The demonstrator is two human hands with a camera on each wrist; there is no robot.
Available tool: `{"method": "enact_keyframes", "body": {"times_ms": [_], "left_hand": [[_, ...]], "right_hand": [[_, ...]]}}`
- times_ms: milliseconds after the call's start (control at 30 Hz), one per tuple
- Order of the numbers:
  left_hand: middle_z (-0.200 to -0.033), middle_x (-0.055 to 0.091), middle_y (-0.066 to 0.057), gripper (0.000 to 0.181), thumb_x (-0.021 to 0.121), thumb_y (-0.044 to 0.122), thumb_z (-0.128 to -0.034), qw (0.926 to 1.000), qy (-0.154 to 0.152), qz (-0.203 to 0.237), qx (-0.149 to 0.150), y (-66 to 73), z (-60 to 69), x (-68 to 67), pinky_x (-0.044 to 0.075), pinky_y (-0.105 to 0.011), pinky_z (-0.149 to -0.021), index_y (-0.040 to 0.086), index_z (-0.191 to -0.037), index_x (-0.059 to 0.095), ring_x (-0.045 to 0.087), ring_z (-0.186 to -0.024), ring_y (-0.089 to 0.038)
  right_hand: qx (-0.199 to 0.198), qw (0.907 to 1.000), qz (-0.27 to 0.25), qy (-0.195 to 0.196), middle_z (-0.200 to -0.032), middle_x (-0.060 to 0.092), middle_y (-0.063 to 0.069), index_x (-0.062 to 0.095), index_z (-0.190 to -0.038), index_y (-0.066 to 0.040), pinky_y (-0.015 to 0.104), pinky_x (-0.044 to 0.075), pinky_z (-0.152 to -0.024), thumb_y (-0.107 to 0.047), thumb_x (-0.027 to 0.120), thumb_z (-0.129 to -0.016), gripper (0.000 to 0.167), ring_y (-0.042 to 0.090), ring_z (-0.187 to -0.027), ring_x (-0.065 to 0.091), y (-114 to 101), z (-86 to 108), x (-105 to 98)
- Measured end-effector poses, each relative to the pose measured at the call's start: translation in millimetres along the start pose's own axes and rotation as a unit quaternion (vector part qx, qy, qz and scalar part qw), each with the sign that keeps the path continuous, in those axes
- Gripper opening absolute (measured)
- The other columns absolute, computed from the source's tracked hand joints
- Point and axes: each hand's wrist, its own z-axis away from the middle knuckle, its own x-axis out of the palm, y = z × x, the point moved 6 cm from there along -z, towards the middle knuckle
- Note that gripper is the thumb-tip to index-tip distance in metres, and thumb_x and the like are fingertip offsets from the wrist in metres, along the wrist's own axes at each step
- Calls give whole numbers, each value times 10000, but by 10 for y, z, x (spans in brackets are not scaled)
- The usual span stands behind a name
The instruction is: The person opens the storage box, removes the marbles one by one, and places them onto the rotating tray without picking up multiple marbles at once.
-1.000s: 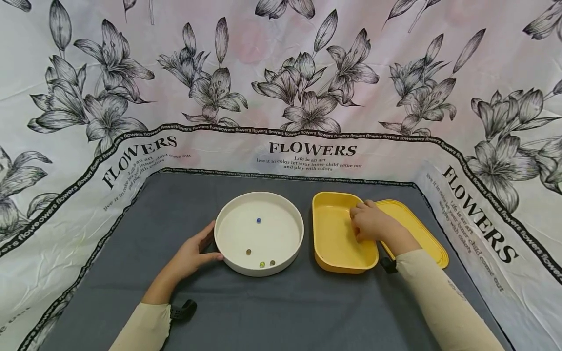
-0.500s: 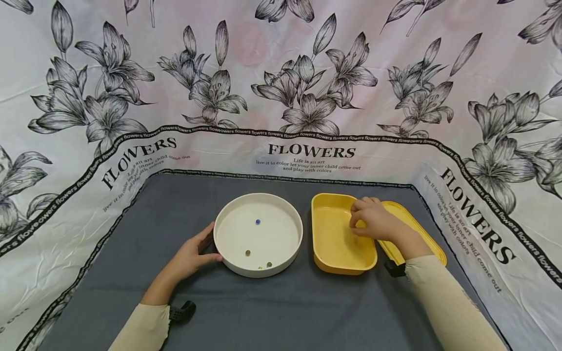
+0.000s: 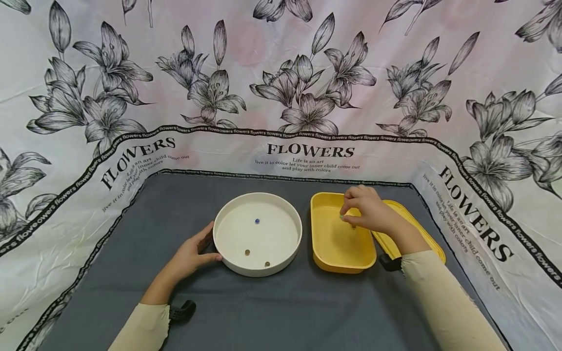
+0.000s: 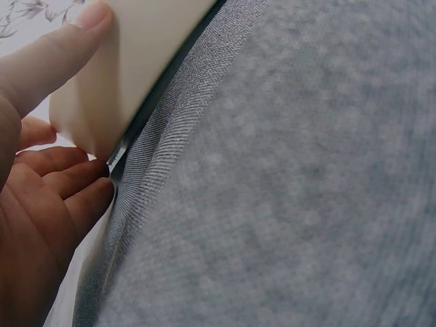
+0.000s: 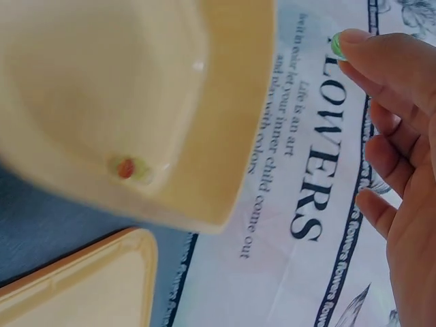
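My right hand [image 3: 365, 209] is over the yellow box [image 3: 321, 251], pinching a green marble [image 5: 336, 46] between thumb and index finger; the other fingers are bent. Inside the box, a small reddish marble [image 5: 126, 168] lies near a corner beside a blurred yellow-green spot. At the left side of the round white tray [image 3: 281, 214], my left hand [image 3: 190, 256] touches the outer wall with spread thumb and fingers. The wrist view shows fingertips at its bottom edge. On the tray lie a blue marble [image 3: 257, 221], a brown marble [image 3: 247, 252] and another brownish marble [image 3: 267, 264].
A yellow lid [image 3: 397, 212] lies right of the box, partly behind my right forearm. Grey cloth [image 3: 272, 312] covers the table. Behind it and along both sides rises a white flower-printed cloth [image 3: 307, 161].
My right hand has lifted from inside the box with the green marble pinched. The yellow-green marble on the tray shifted towards the near wall and is out of sight. My left hand stays in place.
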Motion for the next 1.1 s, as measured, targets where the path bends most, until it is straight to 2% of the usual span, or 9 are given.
{"method": "enact_keyframes", "body": {"times_ms": [167, 300, 400, 600, 767, 1100], "left_hand": [[-1692, 203, -170, 1081, 859, 273, -839, 10000, 10, 67, 26, 13, 6, -1, 301, -513, -1188, 49, -1643, 173, 281, -1525, -391], [-1689, 211, -172, 1074, 861, 264, -839, 9999, 5, 130, 59, 6, -3, 1, 297, -509, -1193, 47, -1642, 180, 277, -1527, -384], [-1683, 226, -179, 1072, 862, 255, -837, 9999, 19, 127, 80, -10, -9, 10, 300, -505, -1193, 43, -1640, 185, 280, -1526, -383], [-1681, 229, -179, 1075, 865, 239, -834, 9999, 28, 131, 82, -13, -12, 6, 305, -505, -1192, 34, -1638, 181, 282, -1526, -383], [-1680, 237, -175, 1076, 864, 250, -836, 9999, 35, 164, 36, -21, -8, 5, 299, -496, -1199, 39, -1640, 180, 275, -1531, -374], [-1694, 199, -155, 1076, 863, 239, -836, 9997, 5, 225, 83, -51, -14, 14, 299, -485, -1207, 60, -1644, 176, 268, -1535, -363]], "right_hand": [[-137, 9988, -448, 119, -1012, 546, -25, 797, -908, -229, 403, 268, -828, -157, 842, -869, 94, 174, -940, 373, -82, -118, -46], [-227, 9945, -1014, 160, -1053, 562, -29, 789, -918, -234, 407, 319, -864, -143, 828, -883, 105, 180, -991, 406, -149, -229, -59], [-291, 9922, -1202, 130, -1066, 558, -33, 784, -924, -237, 419, 339, -893, -158, 817, -896, 90, 189, -1030, 420, -218, -319, -56], [-265, 9920, -1238, -1, -1047, 522, -32, 783, -933, -201, 418, 316, -905, -212, 806, -911, 33, 202, -1068, 392, -340, -478, -19], [-296, 9910, -1306, -3, -1064, 514, -20, 786, -946, -201, 413, 320, -911, -177, 804, -910, 47, 205, -1083, 381, -403, -580, 24], [-628, 9893, -1319, 24, -1057, 525, -10, 804, -981, -193, 410, 321, -906, -165, 800, -914, 73, 195, -1043, 394, -555, -777, 125]]}}
